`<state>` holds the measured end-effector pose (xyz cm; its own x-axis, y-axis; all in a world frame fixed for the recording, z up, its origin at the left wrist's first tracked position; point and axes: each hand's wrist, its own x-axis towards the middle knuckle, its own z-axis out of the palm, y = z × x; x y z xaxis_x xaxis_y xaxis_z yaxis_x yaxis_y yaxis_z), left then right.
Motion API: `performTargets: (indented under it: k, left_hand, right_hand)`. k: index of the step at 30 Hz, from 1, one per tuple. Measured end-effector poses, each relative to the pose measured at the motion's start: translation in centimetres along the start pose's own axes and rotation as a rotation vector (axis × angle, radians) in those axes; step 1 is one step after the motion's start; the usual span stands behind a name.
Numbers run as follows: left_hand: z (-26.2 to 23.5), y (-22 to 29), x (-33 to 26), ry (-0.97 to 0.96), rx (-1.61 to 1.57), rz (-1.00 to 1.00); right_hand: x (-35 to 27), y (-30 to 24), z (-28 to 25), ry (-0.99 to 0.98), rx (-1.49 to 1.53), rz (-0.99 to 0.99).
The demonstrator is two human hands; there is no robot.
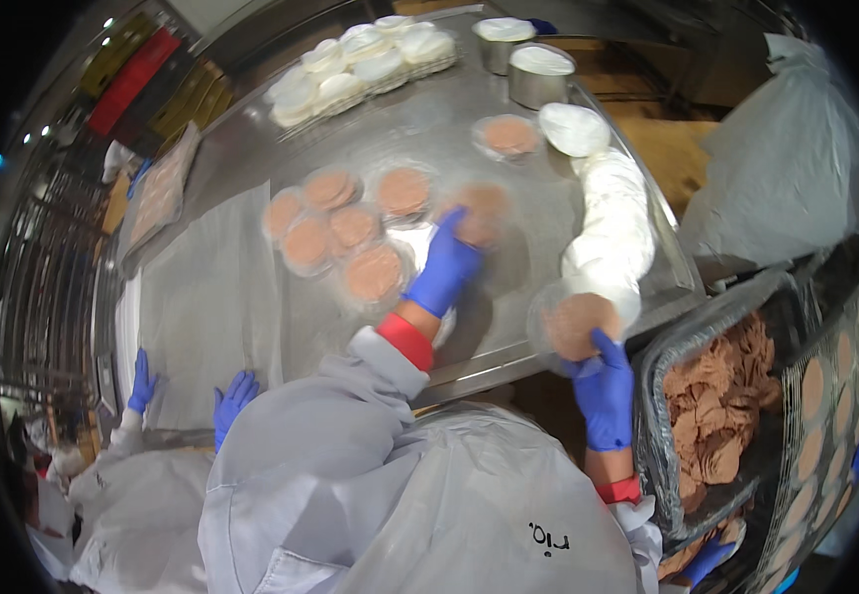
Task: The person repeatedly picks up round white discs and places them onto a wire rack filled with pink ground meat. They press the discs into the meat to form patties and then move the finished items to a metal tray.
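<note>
My gloved left hand is closed on the near edge of a round, flat pinkish-brown patty, which is smeared by motion over the steel table. At the table's front right edge, my gloved right hand pinches another patty with a clear film disc around it. Left of my left hand lie several patties on clear discs, some stacked, among them one patty stack close by. A separate patty rests farther back. Beyond my right hand runs a fanned row of white film discs.
A film-lined crate of loose patties stands at right, beside a rack of patties. White disc stacks and metal tins stand at the back. A co-worker's gloved hands rest by a grey sheet at left.
</note>
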<state>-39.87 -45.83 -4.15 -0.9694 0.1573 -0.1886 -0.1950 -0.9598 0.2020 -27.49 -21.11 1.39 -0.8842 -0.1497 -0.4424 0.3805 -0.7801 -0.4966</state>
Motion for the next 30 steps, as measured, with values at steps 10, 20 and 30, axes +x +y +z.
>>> performTargets:
  k: [10,20,30]
  left_hand:
    - [6.3,-9.0,3.6,0.239,0.23,-0.146]
    - [15.6,-43.4,-2.7,-0.423,0.636,-0.825]
    - [25.9,-36.1,-6.2,-1.002,0.853,-0.434]
  right_hand:
    - [-0.7,-1.7,-1.7,0.082,0.338,-0.13]
    - [-13.1,-20.3,-19.8,0.346,0.48,-1.365]
    - [-13.0,-13.4,-14.6,0.186,0.49,-1.16]
